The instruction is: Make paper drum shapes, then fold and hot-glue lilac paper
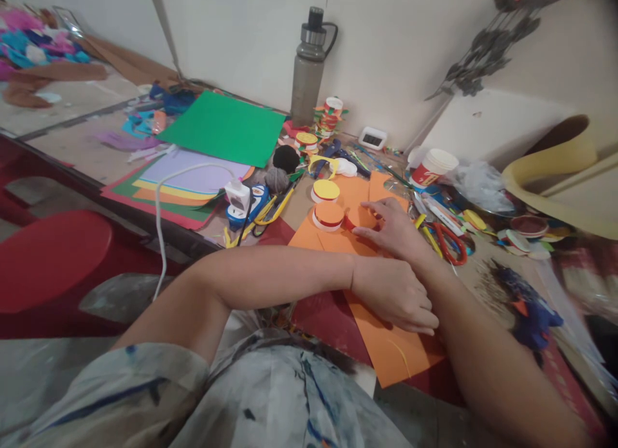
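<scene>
My right hand has its thumb and fingers around an orange round paper piece with a red edge. Just left of it stands an orange-topped paper disc with a red and white band, and behind that a yellow-topped one. My left hand crosses in front of my right forearm, low over an orange paper sheet. Its fingers are curled and pressed together, and whatever is under them is hidden.
Behind stands a grey water bottle. A green sheet and coloured papers lie left, near a power strip with a white cable. Red-handled scissors, a paper cup and a blue glue gun are right.
</scene>
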The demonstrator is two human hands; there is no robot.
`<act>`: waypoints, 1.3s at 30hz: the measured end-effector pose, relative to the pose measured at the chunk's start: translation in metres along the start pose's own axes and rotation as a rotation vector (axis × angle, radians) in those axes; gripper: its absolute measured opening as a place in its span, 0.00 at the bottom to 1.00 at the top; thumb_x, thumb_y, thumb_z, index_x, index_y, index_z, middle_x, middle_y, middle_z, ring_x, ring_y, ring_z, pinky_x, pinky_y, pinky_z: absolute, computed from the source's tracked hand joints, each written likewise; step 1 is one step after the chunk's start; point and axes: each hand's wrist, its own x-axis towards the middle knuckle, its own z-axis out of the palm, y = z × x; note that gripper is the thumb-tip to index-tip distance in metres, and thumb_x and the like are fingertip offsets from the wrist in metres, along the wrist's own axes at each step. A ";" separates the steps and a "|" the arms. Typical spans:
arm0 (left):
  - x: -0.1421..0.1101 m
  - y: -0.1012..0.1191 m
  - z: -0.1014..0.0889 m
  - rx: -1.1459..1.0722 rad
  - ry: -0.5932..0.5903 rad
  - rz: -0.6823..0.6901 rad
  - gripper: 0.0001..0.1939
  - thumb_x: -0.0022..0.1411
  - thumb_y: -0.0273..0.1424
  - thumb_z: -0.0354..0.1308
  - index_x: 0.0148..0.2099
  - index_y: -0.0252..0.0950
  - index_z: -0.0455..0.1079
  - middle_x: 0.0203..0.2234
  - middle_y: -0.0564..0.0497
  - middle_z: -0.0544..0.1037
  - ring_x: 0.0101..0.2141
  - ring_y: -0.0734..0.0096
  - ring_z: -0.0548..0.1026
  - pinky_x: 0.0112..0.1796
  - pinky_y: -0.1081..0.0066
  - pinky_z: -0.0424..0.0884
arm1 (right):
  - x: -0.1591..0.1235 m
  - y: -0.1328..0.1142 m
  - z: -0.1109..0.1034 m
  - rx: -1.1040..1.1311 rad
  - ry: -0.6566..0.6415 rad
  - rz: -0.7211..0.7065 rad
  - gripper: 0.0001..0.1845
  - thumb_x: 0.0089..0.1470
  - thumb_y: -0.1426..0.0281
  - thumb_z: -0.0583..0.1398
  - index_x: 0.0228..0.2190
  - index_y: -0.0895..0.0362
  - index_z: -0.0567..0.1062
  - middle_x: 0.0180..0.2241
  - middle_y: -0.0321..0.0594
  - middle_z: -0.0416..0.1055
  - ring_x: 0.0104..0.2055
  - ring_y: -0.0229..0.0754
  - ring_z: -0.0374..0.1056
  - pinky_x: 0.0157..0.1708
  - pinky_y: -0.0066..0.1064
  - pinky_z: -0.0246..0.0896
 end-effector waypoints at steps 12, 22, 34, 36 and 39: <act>0.001 0.002 -0.010 -0.045 -0.139 -0.043 0.29 0.88 0.38 0.44 0.42 0.40 0.85 0.44 0.46 0.91 0.41 0.69 0.88 0.38 0.63 0.71 | -0.003 -0.014 0.005 -0.204 0.033 0.006 0.38 0.60 0.43 0.71 0.63 0.50 0.82 0.59 0.58 0.74 0.61 0.70 0.68 0.59 0.64 0.67; 0.002 0.007 -0.012 -0.015 -0.125 0.059 0.26 0.87 0.35 0.46 0.46 0.41 0.86 0.45 0.44 0.91 0.41 0.68 0.89 0.36 0.64 0.72 | 0.007 -0.052 -0.002 -0.103 0.061 -0.102 0.27 0.68 0.46 0.67 0.56 0.51 0.82 0.59 0.53 0.82 0.63 0.68 0.69 0.59 0.60 0.61; 0.000 0.011 -0.013 0.009 -0.089 0.022 0.27 0.87 0.33 0.45 0.44 0.42 0.86 0.43 0.47 0.92 0.40 0.68 0.90 0.30 0.66 0.69 | 0.014 -0.064 0.008 -0.041 0.005 -0.088 0.25 0.65 0.50 0.69 0.55 0.52 0.83 0.55 0.52 0.85 0.61 0.66 0.72 0.60 0.60 0.59; 0.000 0.010 -0.012 0.013 -0.059 0.023 0.26 0.87 0.33 0.46 0.43 0.42 0.86 0.42 0.48 0.91 0.39 0.69 0.90 0.30 0.66 0.69 | 0.013 -0.064 0.008 0.026 0.034 -0.071 0.26 0.65 0.47 0.67 0.54 0.52 0.84 0.55 0.52 0.86 0.62 0.66 0.73 0.62 0.62 0.60; 0.001 0.009 -0.011 0.026 -0.032 0.013 0.26 0.87 0.34 0.46 0.42 0.41 0.85 0.41 0.48 0.91 0.39 0.69 0.89 0.31 0.66 0.70 | 0.013 -0.062 0.007 0.181 0.095 -0.009 0.26 0.66 0.45 0.64 0.51 0.51 0.84 0.53 0.51 0.86 0.60 0.63 0.77 0.64 0.62 0.63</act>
